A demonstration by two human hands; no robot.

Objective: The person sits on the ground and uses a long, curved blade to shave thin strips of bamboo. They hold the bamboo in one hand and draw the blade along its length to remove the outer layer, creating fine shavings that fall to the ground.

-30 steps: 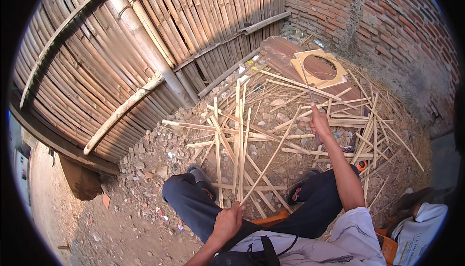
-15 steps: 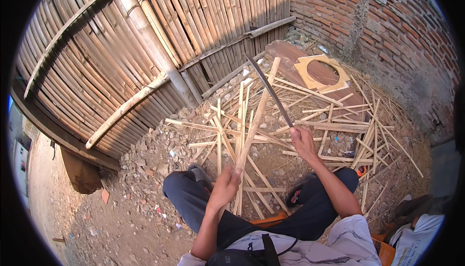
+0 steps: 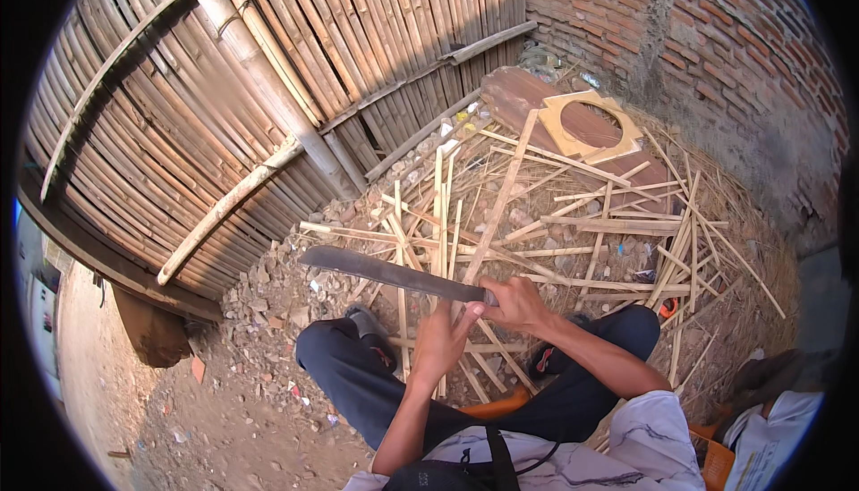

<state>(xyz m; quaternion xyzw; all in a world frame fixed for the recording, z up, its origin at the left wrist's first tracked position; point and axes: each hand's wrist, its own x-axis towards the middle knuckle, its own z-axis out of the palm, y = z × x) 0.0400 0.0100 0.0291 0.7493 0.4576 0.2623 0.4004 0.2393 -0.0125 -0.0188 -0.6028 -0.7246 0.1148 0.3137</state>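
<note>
My right hand [image 3: 521, 304] grips the handle of a machete [image 3: 394, 273], its long dark blade lying crosswise and pointing left. Just below the blade, my left hand [image 3: 440, 337] is closed round the near end of a bamboo strip [image 3: 503, 194], which slants away to the upper right. The blade crosses the strip close to my left fingers; whether its edge touches the bamboo I cannot tell. Both hands nearly meet in front of my bent knees. Several split bamboo strips [image 3: 617, 223] lie loosely crossed on the stony ground beyond and to the right.
A square board with a round hole [image 3: 557, 124] rests on a brown plank [image 3: 512, 97] at the back. A bamboo fence [image 3: 242, 133] stands on the left, a brick wall [image 3: 716, 62] at the right. An orange object [image 3: 510, 403] lies between my legs.
The machete has swung from pointing up and away to lying crosswise, pointing left. My right hand came down and left to my left hand. The held strip tilts further right.
</note>
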